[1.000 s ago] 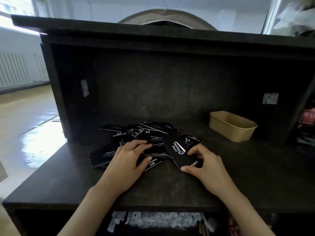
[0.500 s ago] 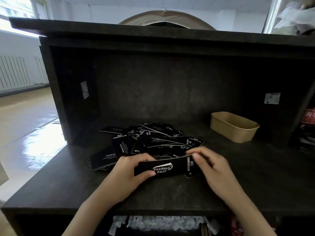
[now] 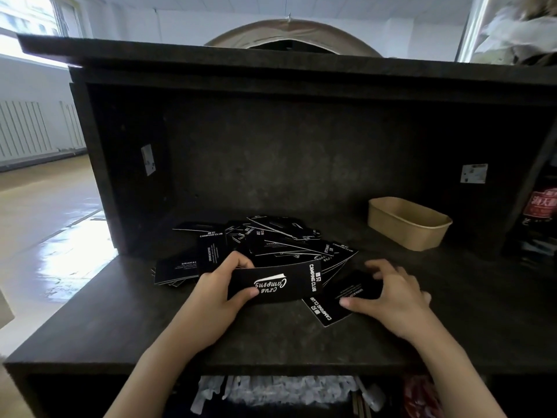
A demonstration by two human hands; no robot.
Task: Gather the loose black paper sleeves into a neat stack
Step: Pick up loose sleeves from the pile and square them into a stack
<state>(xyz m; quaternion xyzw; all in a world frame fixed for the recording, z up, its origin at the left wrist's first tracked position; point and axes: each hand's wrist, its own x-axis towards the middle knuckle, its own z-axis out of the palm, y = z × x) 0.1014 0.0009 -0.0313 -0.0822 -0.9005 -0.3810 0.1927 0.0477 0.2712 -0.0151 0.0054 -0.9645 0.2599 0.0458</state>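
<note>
Dark counter (image 3: 120,321), heap of black sleeves (image 3: 271,245), tan paper tray (image 3: 408,223) at right

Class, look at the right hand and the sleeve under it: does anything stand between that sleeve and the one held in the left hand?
Nothing visible does. The right hand pinches the second sleeve on the counter, right beside the sleeve gripped by the left hand.
</note>
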